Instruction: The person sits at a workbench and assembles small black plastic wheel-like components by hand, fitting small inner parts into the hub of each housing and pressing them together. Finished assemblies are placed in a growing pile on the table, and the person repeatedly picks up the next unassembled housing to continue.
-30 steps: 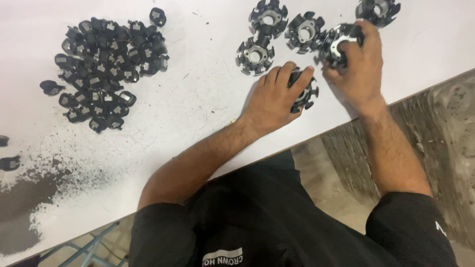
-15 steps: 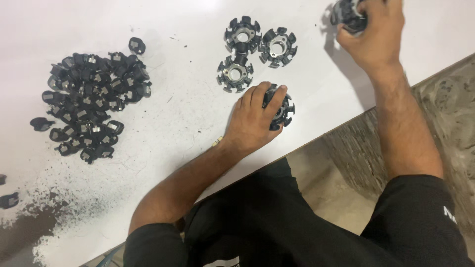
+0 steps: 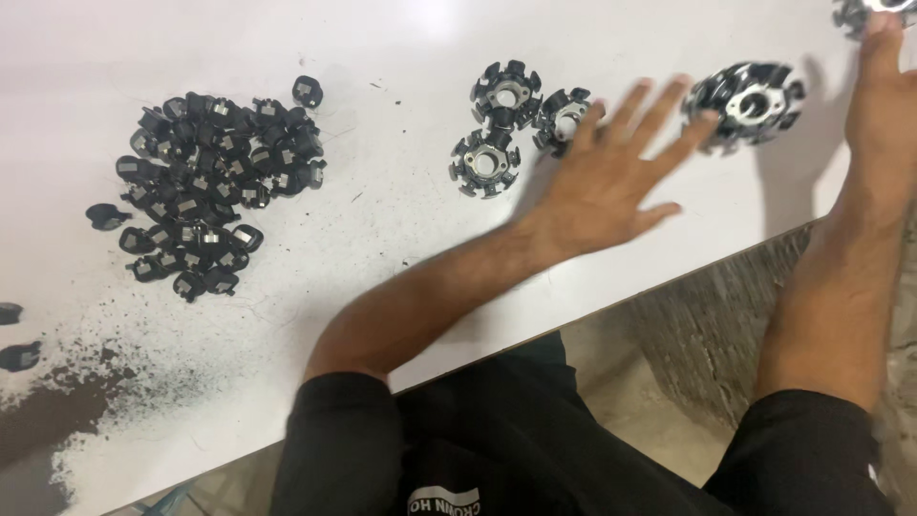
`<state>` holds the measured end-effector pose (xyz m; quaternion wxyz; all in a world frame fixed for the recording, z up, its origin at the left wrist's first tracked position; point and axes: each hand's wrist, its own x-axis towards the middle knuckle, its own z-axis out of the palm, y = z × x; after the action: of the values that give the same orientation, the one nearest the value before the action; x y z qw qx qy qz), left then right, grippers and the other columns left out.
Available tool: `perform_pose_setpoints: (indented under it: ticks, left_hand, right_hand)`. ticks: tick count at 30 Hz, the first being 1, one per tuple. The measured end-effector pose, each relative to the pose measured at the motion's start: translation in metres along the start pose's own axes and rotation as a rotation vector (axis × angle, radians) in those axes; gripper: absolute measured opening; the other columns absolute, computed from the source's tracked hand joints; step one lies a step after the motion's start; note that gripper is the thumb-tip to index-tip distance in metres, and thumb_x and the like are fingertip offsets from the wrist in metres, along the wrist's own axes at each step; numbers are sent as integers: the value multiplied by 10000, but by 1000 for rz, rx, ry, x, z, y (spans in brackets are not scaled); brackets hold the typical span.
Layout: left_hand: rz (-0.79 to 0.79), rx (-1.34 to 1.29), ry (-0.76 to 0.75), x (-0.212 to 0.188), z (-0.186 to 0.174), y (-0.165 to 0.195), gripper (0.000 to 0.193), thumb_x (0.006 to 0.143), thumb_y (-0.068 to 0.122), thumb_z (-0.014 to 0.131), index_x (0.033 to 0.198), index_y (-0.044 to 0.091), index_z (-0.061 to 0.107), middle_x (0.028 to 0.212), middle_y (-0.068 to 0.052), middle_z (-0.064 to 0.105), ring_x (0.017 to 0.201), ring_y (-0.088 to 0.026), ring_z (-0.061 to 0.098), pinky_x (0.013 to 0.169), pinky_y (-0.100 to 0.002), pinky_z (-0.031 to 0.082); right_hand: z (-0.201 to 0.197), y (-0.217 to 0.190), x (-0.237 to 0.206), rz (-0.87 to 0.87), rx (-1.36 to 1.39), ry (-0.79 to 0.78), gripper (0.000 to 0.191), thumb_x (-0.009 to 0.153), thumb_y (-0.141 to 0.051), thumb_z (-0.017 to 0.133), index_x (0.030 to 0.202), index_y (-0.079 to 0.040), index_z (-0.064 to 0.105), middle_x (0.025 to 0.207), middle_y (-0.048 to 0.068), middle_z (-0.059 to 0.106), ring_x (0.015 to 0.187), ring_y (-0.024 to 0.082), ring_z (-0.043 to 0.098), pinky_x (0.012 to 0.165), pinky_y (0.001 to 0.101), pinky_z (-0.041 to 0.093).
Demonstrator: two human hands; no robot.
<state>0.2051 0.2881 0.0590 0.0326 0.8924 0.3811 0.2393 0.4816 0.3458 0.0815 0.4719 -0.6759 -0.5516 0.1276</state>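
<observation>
While the white counter (image 3: pixel 382 57) carries the work, the step looks like laying out finished rotors: left hand (image 3: pixel 611 191) wide and empty, fingertips near the rotor (image 3: pixel 750 100) at upper right; right hand (image 3: pixel 884 86) flat, its grip past the frame edge, so I cannot tell. Largest to smallest: one dense pile of small clips (image 3: pixel 205 191) at left, too many to count, with a few strays; four full rotors, three clustered (image 3: pixel 511 129) at top centre, and part of another at the top right corner.

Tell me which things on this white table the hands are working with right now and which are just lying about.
In hand:
- left hand, open, fingers spread, blurred
- toothed metal ring at the left fingertips
- right hand at the table's far right edge, touching a part that is mostly cut off

Lying about:
- three toothed rings
- heap of small black pieces
- dark dust on the white table
</observation>
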Motion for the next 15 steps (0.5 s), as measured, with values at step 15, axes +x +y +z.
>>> perform_pose_setpoints:
  ticks: [15]
  left_hand:
    - [-300, 24, 95, -65, -45, -117, 979, 845, 406, 924, 1538, 62, 323, 1456, -223, 406, 1266, -362, 484, 994, -475, 504]
  right_hand:
    - [127, -51, -104, -561, -109, -455, 882, 851, -346, 930, 1497, 14, 449, 1455, 237, 524, 1337, 429, 507, 1133, 506, 433]
